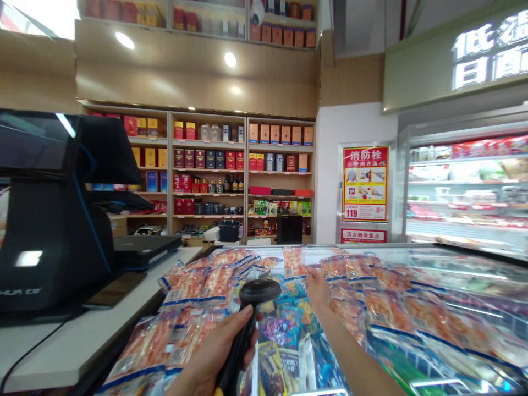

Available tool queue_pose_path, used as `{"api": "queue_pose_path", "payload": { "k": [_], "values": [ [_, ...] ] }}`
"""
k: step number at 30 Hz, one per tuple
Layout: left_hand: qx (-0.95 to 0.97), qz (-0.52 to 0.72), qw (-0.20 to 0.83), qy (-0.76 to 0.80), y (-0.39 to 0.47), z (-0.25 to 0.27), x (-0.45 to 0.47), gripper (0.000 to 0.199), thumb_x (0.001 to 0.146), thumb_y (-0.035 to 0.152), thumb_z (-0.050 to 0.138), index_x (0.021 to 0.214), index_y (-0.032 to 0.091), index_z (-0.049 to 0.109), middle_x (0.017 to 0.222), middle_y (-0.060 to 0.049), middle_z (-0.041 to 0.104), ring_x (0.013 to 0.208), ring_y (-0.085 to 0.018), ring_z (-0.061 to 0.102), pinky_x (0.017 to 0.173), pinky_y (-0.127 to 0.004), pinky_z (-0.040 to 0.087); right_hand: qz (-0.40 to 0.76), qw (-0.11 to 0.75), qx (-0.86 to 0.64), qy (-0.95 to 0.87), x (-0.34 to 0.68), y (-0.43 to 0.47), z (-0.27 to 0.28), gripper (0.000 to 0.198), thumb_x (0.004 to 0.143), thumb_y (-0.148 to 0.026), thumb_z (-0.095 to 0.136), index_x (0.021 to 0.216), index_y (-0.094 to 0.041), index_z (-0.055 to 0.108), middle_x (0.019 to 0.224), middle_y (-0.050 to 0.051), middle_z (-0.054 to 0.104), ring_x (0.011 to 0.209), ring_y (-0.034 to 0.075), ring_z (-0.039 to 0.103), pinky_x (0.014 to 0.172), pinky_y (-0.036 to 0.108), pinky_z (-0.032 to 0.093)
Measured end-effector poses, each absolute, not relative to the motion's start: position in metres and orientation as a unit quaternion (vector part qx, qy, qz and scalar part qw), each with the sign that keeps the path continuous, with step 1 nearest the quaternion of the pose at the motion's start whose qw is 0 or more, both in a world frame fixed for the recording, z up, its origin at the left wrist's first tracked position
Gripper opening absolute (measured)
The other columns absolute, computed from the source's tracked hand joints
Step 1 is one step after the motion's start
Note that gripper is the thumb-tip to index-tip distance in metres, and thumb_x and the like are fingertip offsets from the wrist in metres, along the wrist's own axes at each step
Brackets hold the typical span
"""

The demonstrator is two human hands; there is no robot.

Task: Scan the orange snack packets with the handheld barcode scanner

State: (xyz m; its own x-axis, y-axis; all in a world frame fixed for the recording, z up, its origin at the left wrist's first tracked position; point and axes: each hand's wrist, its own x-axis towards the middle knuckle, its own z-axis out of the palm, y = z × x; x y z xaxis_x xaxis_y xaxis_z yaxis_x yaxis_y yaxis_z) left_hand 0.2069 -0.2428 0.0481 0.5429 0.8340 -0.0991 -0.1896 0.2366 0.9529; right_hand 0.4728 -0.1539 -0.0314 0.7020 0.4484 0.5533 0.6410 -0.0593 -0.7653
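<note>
My left hand (218, 341) is wrapped round the handle of a black barcode scanner (259, 290), its head raised and facing away from me. Farther out, my right hand (317, 289) pinches the lower right edge of a clear food packet (293, 260) with orange-pink contents, held upright. Similar packets with blue edges lie in overlapping rows to the left (216, 281) and right (385, 308) on the glass freezer top. Between my arms, colourful wrapped goods (284, 324) show beneath. What the scanner's front points at exactly is hidden by its head.
A white counter (61, 352) on the left carries a black point-of-sale terminal (53, 220), a phone (116, 289) and a black flat device (144, 248). Shelves of boxed goods (210, 159) line the back wall. A lit display fridge (468, 187) stands at right.
</note>
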Motion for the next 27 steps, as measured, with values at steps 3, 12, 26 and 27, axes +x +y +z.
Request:
{"api": "queue_pose_path", "payload": {
  "k": [3,12,26,27],
  "values": [
    [0.507,0.345,0.728,0.308,-0.243,0.049,0.217,0.035,0.065,0.044,0.050,0.078,0.012,0.053,0.048,0.002,0.049,0.034,-0.005,0.040,0.034,-0.016,0.028,-0.097,0.588,-0.724,-0.348,0.499,-0.178,-0.019,0.038,0.070,-0.034,0.034,0.087,-0.012,0.059,0.077,0.010,0.062,0.068,0.019,0.054,0.058,0.025,0.037],
    [0.519,0.296,0.755,0.270,-0.231,0.036,0.240,0.036,0.065,0.047,0.049,0.079,0.014,0.052,0.050,0.003,0.049,0.035,-0.006,0.042,0.035,-0.017,0.029,-0.206,0.524,-0.793,-0.232,0.564,-0.229,-0.007,0.033,0.069,-0.028,0.036,0.086,-0.010,0.058,0.079,0.012,0.060,0.073,0.022,0.051,0.065,0.028,0.034],
    [0.483,0.319,0.743,0.338,-0.216,0.022,0.225,0.039,0.065,0.048,0.049,0.079,0.013,0.051,0.049,0.002,0.050,0.035,-0.006,0.042,0.034,-0.017,0.030,-0.298,0.270,-0.809,-0.429,0.522,-0.190,-0.026,0.029,0.073,-0.031,0.038,0.097,-0.028,0.055,0.123,0.002,0.035,0.116,0.026,0.016,0.088,0.050,0.011],
    [0.479,0.325,0.739,0.346,-0.215,0.022,0.221,0.039,0.065,0.048,0.049,0.080,0.012,0.051,0.049,0.002,0.050,0.034,-0.005,0.041,0.034,-0.016,0.030,-0.296,0.245,-0.819,-0.427,0.527,-0.188,-0.029,0.031,0.073,-0.030,0.038,0.100,-0.028,0.053,0.125,0.002,0.033,0.117,0.026,0.013,0.088,0.052,0.010]
  ]
}}
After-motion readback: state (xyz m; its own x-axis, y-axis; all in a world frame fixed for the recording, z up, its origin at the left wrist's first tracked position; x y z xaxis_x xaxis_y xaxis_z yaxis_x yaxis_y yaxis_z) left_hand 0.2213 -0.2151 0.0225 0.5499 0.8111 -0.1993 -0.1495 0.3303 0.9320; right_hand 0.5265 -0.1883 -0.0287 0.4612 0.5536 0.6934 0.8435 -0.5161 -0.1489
